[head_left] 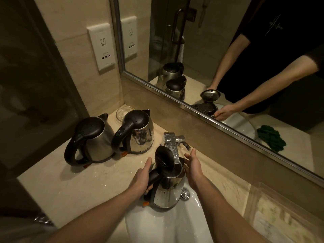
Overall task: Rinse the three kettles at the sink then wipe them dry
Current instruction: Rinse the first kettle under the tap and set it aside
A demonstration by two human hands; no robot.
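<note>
A steel kettle (pixel 166 192) with a black handle stands in the white sink (pixel 157 225), its black lid (pixel 164 159) flipped open under the chrome faucet (pixel 172 146). My left hand (pixel 142 178) grips its black handle. My right hand (pixel 192 163) hovers open just right of the kettle's rim, fingers spread, near the faucet lever (pixel 184 140). Two more steel kettles stand lids closed on the counter at the left: one (pixel 91 139) nearer the edge, the other (pixel 138 132) closer to the wall.
A clear glass dish (pixel 122 111) sits in the counter's back corner. A wall socket plate (pixel 102 46) is above it. The mirror (pixel 228 50) runs along the back, reflecting a green cloth (pixel 270 140) lying to the sink's right. The beige counter (pixel 70 186) shows water drops.
</note>
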